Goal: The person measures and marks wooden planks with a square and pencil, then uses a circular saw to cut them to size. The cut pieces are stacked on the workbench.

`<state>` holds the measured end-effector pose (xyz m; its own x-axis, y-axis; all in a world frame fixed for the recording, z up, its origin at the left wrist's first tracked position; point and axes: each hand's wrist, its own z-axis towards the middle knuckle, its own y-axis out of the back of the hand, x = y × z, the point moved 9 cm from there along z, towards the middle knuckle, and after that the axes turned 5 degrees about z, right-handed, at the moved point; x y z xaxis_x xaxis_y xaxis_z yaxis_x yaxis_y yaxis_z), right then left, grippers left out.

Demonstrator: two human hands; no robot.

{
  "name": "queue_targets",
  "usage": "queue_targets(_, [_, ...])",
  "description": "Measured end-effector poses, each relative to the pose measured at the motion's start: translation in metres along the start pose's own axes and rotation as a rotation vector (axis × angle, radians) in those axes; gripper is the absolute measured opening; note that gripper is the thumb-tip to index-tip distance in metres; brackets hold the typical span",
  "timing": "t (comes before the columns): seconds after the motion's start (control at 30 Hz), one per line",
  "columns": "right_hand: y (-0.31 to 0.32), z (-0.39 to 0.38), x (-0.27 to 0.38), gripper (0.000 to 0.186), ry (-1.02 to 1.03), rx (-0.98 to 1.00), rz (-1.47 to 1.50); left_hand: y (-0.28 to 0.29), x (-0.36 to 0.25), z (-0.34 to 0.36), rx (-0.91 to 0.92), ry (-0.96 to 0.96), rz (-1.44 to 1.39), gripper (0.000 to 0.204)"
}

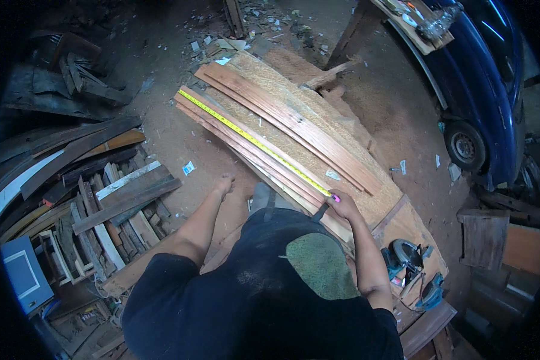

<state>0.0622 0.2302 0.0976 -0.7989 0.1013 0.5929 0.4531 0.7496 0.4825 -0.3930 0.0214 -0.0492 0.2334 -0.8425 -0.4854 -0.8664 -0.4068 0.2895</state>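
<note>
Head view: my two hands are apart.
Right hand [342,206]: I grip the tape [253,140].
Tape: lies stretched along a plank [244,151].
Left hand [225,185]: beside; whether open, I cannot tell.

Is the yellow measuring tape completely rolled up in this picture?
No, the yellow measuring tape lies stretched out lengthwise along the reddish boards.

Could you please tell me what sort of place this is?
Probably a woodworking area: long boards with a yellow measuring tape along them, a teal power tool, and piled timber.
</note>
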Motion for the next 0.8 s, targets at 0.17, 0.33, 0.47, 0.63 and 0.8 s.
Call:
queue_targets(0.17, [0.030, -0.031, -0.097, 0.057, -0.010, -0.113, 0.018, 0.002, 0.073, -0.027, 0.037, 0.080, 0.161, 0.014])
queue_targets(0.33, [0.067, -0.078, -0.167, 0.055, -0.141, -0.039, 0.111, -0.002, 0.101, -0.071, -0.005, 0.107, 0.164, 0.020])
queue_targets(0.47, [0.083, -0.098, -0.200, 0.056, -0.050, -0.162, 0.022, -0.020, 0.107, -0.087, -0.010, 0.112, 0.142, 0.024])
queue_targets(0.63, [0.072, -0.096, -0.216, 0.057, -0.009, -0.152, 0.016, -0.054, 0.103, -0.103, 0.003, 0.064, 0.153, 0.023])
queue_targets(0.8, [0.057, -0.093, -0.229, 0.060, -0.020, -0.159, 0.004, -0.083, 0.101, -0.120, 0.013, 0.023, 0.178, 0.023])
